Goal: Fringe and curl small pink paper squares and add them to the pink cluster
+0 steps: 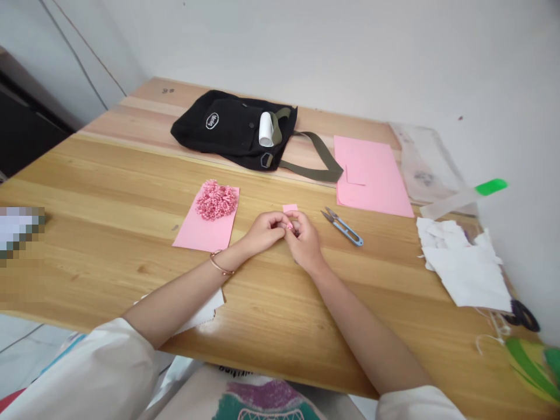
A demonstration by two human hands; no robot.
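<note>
My left hand point(266, 231) and my right hand point(303, 238) meet above the middle of the table, fingers curled and fingertips together. Between them they pinch a small pink piece point(290, 226), mostly hidden by the fingers, so I cannot tell its exact kind. Just behind the fingertips shows a small pink paper strip point(289, 207). Left of my hands, a heap of small pink bead-like pieces point(216, 200) sits on a pink paper sheet point(205, 236). To the right of my right hand lie blue-handled thread snips point(343, 226), blades apart.
A black bag point(231, 125) with a white roll point(265, 129) on it lies at the back. Pink sheets point(376, 175) are at the right, near torn white paper point(466, 271), dark-handled scissors point(525, 316) and a tape roll point(531, 367). White paper point(203, 312) lies under my left forearm.
</note>
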